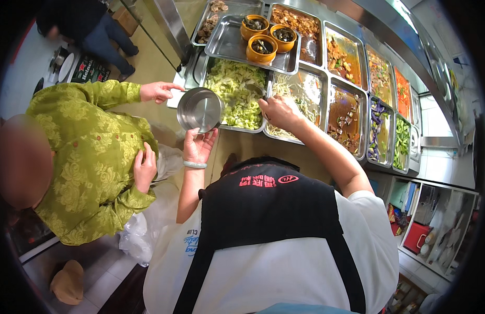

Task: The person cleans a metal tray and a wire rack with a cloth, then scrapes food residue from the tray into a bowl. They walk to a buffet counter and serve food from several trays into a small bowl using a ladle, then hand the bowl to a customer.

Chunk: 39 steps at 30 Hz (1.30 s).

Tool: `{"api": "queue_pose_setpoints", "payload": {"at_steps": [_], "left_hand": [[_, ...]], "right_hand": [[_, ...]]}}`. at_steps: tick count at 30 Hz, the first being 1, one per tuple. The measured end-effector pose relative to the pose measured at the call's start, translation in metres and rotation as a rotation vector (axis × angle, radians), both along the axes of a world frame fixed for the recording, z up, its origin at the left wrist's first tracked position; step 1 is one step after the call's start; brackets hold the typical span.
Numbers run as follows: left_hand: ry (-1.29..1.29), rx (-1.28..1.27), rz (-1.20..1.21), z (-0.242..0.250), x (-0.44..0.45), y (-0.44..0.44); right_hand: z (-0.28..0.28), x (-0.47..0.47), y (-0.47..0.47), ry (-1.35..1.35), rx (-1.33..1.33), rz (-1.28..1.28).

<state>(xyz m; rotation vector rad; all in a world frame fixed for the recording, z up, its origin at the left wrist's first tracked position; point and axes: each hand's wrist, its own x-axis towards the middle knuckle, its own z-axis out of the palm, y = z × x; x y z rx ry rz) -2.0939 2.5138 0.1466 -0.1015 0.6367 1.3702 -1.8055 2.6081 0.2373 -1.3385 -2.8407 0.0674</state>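
My left hand (200,147), with a pale bangle at its wrist, supports a round stainless steel container (200,110) from its near side. Nothing shows on the container's bottom. It sits just off the left edge of a steel tray of chopped cabbage (236,108). Over the border between that tray and one of bean sprouts (293,88) is my right hand (281,112), fingers closed on the handle of a metal serving spoon (255,90). The spoon's head lies among the cabbage; most of its handle is hidden by my hand.
A person in a green patterned shirt (97,137) stands close at my left, one hand (160,92) pointing near the container. Three brown pots (262,49) stand on a tray (226,43) behind the cabbage. Several food trays (346,114) continue rightward under a metal-framed guard (419,59).
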Motion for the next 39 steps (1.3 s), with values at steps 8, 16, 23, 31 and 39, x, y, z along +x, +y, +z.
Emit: {"api": "queue_pose_setpoints", "payload": {"at_steps": [8, 16, 23, 31, 39], "left_hand": [[-0.062, 0.020, -0.005, -0.003, -0.008, -0.001], [-0.008, -0.004, -0.053, 0.006, -0.009, 0.002], [-0.025, -0.043, -0.103, 0.013, -0.014, 0.001], [0.083, -0.058, 0.048, 0.030, -0.028, -0.029], [0.282, -0.163, 0.067, 0.045, -0.024, -0.052]], "right_hand": [[-0.003, -0.002, -0.033, 0.448, -0.110, -0.292], [-0.075, -0.018, -0.035, 1.160, -0.559, -0.831], [-0.078, -0.037, -0.013, 1.113, -0.312, -0.612], [-0.092, -0.069, 0.003, 1.517, -0.725, -0.916], [-0.115, -0.048, 0.011, 1.714, -0.969, -0.886]]}}
